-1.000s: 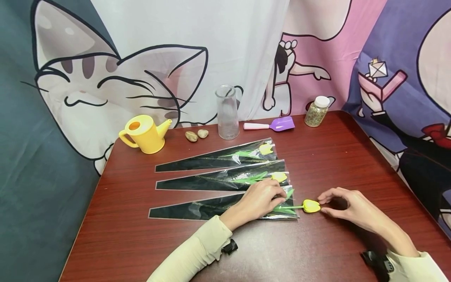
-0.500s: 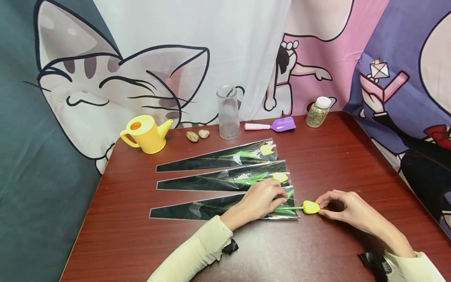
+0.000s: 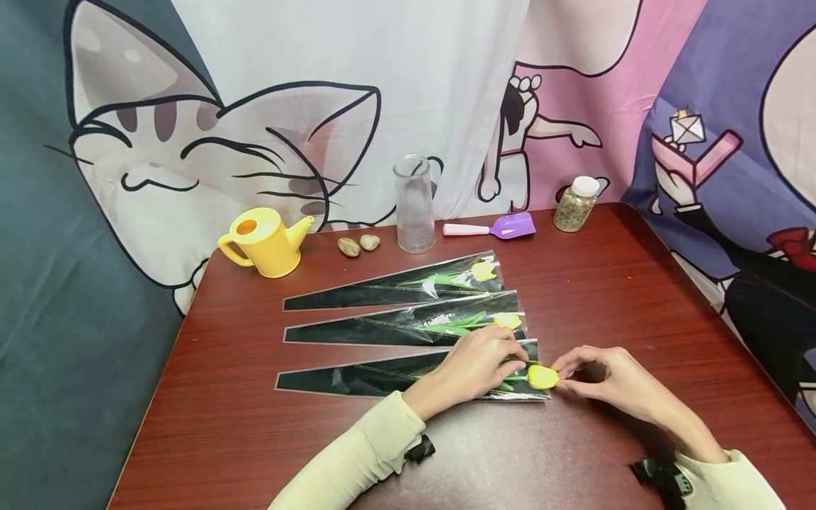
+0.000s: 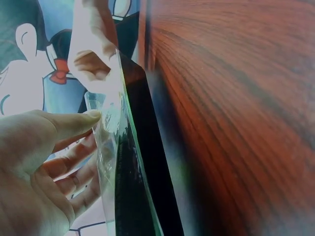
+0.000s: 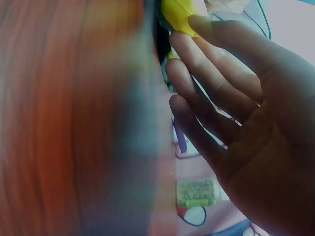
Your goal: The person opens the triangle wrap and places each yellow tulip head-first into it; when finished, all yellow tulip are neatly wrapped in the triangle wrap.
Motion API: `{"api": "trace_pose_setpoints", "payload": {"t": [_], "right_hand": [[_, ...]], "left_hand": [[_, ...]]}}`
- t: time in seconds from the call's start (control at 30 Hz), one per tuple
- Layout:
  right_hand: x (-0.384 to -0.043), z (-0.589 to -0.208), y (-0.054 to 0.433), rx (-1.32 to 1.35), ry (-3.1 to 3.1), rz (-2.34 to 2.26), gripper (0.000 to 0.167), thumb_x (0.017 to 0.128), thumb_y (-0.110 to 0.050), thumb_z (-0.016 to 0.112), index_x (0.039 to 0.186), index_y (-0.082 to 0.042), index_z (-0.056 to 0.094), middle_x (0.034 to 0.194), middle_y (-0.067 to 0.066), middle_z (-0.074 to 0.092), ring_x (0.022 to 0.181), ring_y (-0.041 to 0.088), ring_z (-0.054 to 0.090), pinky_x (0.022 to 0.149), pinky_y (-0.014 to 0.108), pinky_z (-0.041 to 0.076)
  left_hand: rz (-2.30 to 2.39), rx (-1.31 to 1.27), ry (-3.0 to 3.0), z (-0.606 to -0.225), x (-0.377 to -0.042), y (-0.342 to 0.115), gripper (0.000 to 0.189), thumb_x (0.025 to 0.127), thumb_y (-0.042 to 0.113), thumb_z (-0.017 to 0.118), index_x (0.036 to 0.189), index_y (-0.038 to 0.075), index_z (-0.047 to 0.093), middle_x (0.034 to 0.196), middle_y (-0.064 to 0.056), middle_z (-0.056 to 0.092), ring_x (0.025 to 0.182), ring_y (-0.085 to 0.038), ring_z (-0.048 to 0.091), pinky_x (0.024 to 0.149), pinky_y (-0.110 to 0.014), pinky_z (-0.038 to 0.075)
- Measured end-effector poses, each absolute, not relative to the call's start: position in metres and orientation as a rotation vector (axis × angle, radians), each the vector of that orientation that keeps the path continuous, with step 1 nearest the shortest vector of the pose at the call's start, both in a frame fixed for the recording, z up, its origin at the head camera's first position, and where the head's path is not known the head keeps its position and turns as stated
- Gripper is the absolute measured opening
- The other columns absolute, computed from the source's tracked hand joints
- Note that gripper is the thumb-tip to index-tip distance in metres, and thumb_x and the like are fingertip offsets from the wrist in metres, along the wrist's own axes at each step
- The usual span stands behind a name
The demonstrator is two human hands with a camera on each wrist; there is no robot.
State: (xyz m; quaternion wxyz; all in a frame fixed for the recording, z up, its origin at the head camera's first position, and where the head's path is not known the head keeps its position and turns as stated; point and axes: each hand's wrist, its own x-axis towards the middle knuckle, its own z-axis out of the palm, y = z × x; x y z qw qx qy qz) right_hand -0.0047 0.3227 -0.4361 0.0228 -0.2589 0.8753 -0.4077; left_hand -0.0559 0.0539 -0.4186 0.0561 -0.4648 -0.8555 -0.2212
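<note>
In the head view a yellow artificial tulip lies at the wide right end of the nearest black-and-clear flower sleeve. My right hand pinches the blossom's tip between thumb and fingers, and the right wrist view shows the yellow petals at those fingertips. With the thumb on the clear film, my left hand pinches the sleeve's upper layer near its mouth. The tulip's stem and leaves lie mostly under that hand and the film. Two more sleeves, each with a yellow tulip inside, lie behind.
Along the back of the table stand a yellow watering can, two stones, a clear glass vase and a white-capped jar. A purple shovel lies between vase and jar. Printed curtains hang behind.
My right hand has moved left, carrying the tulip further into the sleeve, so its blossom now sits at the mouth. The nearest sleeve has shifted slightly right, and my left hand with it.
</note>
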Motion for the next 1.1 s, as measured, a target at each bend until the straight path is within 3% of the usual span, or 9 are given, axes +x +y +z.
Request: {"api": "trace_pose_setpoints", "payload": {"t": [0.43,1.1], "right_hand": [[-0.008,-0.441,0.303,-0.724,2.623,-1.397,0.021,0.082,-0.01,0.08,0.1,-0.019,0.073,0.079,-0.009,0.069,0.066,0.011,0.063,0.055,0.023,0.049],[-0.01,-0.434,0.31,-0.753,2.591,-1.284,0.015,0.087,-0.012,0.075,0.101,-0.017,0.074,0.079,-0.009,0.071,0.063,0.01,0.065,0.053,0.023,0.048]], "left_hand": [[-0.665,-1.424,-2.597,-0.416,-0.056,0.056,0.012,0.093,0.031,0.069,0.099,0.024,0.077,0.097,0.013,0.063,0.089,-0.001,0.053,0.07,-0.013,0.042],[-0.605,-1.452,-2.554,-0.415,-0.055,0.055,0.017,0.093,0.035,0.069,0.102,0.024,0.077,0.094,0.014,0.062,0.086,-0.001,0.053,0.068,-0.013,0.041]]}}
